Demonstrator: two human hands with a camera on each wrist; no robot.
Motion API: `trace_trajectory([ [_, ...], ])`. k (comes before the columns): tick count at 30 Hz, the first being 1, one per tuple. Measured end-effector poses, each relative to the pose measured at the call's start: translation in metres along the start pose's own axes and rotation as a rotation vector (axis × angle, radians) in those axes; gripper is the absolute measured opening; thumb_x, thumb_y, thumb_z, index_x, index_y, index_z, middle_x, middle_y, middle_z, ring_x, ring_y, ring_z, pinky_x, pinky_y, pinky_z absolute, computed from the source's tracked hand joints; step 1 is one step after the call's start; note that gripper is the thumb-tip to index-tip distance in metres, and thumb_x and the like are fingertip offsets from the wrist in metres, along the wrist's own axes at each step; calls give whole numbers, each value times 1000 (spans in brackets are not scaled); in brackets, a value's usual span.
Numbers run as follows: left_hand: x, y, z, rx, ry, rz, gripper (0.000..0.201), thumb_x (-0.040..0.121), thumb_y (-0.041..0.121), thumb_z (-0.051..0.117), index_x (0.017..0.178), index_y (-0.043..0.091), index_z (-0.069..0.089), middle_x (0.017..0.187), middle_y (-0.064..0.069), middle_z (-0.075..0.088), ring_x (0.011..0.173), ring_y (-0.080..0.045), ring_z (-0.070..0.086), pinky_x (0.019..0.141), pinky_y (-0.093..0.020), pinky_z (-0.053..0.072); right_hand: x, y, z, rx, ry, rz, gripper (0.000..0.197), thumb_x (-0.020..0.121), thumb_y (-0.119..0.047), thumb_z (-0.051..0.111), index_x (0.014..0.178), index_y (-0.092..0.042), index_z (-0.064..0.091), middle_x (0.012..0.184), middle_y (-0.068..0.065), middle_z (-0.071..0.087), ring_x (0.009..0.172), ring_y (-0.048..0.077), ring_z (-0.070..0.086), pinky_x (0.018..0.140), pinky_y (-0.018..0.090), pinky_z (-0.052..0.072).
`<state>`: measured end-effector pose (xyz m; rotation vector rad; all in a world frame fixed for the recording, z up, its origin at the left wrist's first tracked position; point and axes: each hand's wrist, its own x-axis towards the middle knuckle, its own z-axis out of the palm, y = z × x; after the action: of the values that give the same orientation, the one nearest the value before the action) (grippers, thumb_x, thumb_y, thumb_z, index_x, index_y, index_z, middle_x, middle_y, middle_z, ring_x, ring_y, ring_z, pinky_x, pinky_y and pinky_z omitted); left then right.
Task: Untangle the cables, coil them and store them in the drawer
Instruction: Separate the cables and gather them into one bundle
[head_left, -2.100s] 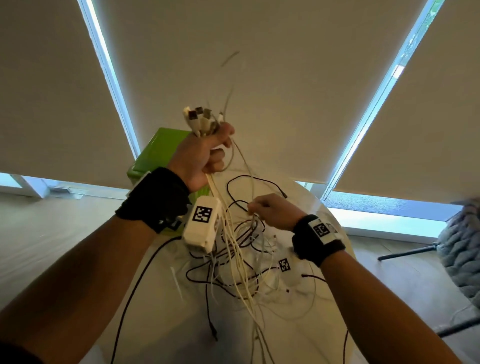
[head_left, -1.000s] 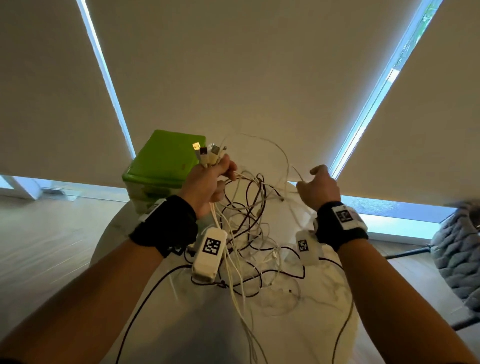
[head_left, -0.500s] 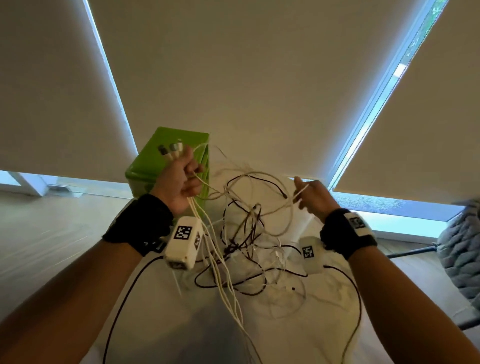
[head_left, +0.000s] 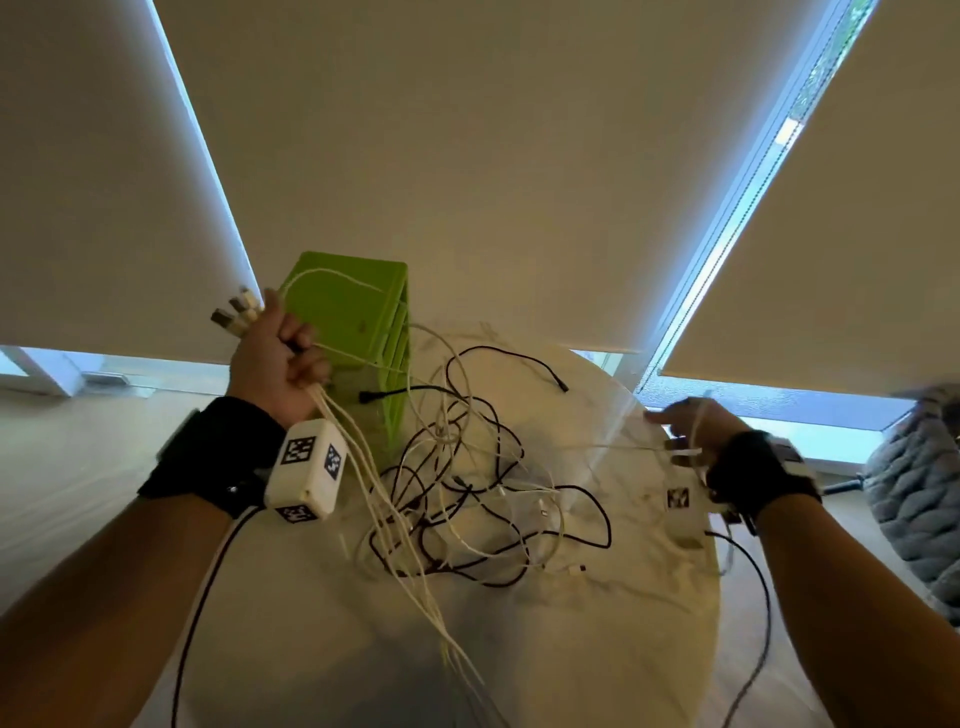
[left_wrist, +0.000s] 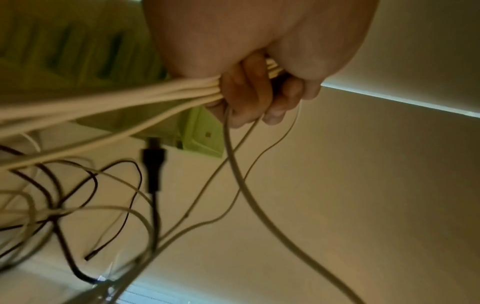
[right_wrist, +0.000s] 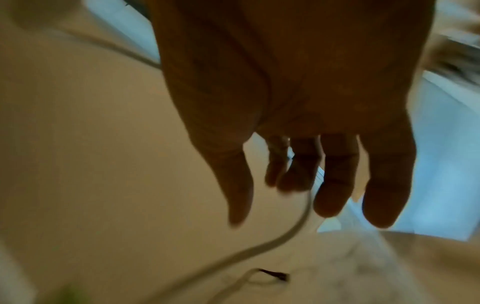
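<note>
Nearest the camera, a bundle of white cables (head_left: 395, 519) runs from about 6 o'clock on the round white table (head_left: 597, 649) up to the left hand (head_left: 278, 364) at 10 o'clock. That hand is a tight fist around the bundle, with the USB plugs (head_left: 236, 314) sticking out the top. The left wrist view shows the fingers (left_wrist: 249, 90) curled hard round the cords.

Dead centre on the table sits the tangle (head_left: 483, 493) of black and white leads, still a proper mess, one black plug end (head_left: 562, 387) poking out toward 1 o'clock.

Over at 3 o'clock, the right hand (head_left: 691, 426) has a thin white cable (head_left: 698, 431) draped over it. Fingers look mostly straight in the blurry wrist shot, so I think it's loose rather than gripping.

Further back at 11 o'clock, the green drawer unit (head_left: 348, 306) stands on the table's far edge, with window blinds (head_left: 467, 156) behind.
</note>
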<state>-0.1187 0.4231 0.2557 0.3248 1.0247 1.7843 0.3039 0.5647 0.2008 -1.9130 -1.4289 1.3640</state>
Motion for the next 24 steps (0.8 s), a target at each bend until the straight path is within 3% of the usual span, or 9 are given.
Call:
trace_trajectory([
  [2, -3, 1, 19, 46, -67, -7, 50, 96, 52, 39, 56, 23, 30, 49, 8, 33, 31, -4, 20, 34, -18, 15, -7, -8, 14, -508, -59, -124, 50, 76, -2, 76, 118, -14, 54, 93, 8, 56, 77, 23, 54, 68, 26, 41],
  [4, -7, 3, 37, 96, -141, -1, 51, 97, 50, 38, 54, 23, 32, 50, 8, 33, 32, -4, 20, 35, -18, 14, -15, -22, 24, -699, -130, -230, 54, 80, 4, 68, 125, -22, 52, 109, 10, 54, 83, 19, 54, 72, 24, 41],
  [7, -14, 4, 62, 159, -247, 5, 54, 97, 49, 38, 50, 23, 36, 52, 7, 35, 33, -4, 20, 35, -18, 14, -25, -49, 35, -750, 52, -487, 40, 85, 5, 49, 111, -22, 64, 109, 8, 62, 96, 22, 61, 80, 23, 43],
  [9, -18, 4, 76, 185, -307, 3, 51, 98, 48, 36, 55, 21, 37, 54, 7, 39, 32, -3, 21, 33, -17, 15, -36, -70, 49, -566, 152, -745, 32, 90, 3, 49, 109, -15, 67, 108, 8, 65, 99, 24, 63, 85, 25, 47],
  [10, -19, 4, 82, 200, -338, 5, 49, 99, 47, 35, 58, 20, 37, 55, 6, 41, 32, -3, 21, 32, -16, 15, -43, -81, 57, -372, 107, -835, 27, 94, 1, 49, 110, -12, 66, 109, 8, 64, 95, 22, 63, 84, 24, 50],
  [12, -20, 6, 91, 226, -392, 24, 44, 99, 45, 36, 64, 19, 40, 59, 6, 45, 33, -2, 21, 32, -16, 18, -64, -102, 73, -41, -145, -826, 23, 101, -14, 45, 116, -12, 62, 111, 7, 64, 94, 19, 64, 80, 21, 53],
  [16, -23, 12, 102, 235, -462, 61, 42, 101, 43, 34, 69, 18, 45, 65, 5, 46, 35, -2, 22, 33, -16, 21, -87, -117, 97, 40, -677, -703, 29, 97, -33, 47, 122, -24, 59, 124, 13, 58, 111, 32, 59, 92, 44, 51],
  [20, -23, 29, 110, 199, -453, 99, 42, 101, 45, 31, 71, 19, 45, 64, 6, 47, 36, -2, 22, 34, -16, 21, -98, -116, 112, -328, -801, -849, 31, 91, -20, 61, 117, -36, 56, 118, -5, 62, 106, 11, 62, 94, 31, 51],
  [24, -24, 46, 113, 126, -427, 135, 42, 101, 46, 31, 71, 19, 44, 62, 6, 46, 36, -2, 22, 33, -15, 22, -95, -113, 115, -533, -711, -1036, 12, 91, -23, 63, 100, -27, 69, 103, -1, 66, 97, 16, 63, 88, 32, 50],
])
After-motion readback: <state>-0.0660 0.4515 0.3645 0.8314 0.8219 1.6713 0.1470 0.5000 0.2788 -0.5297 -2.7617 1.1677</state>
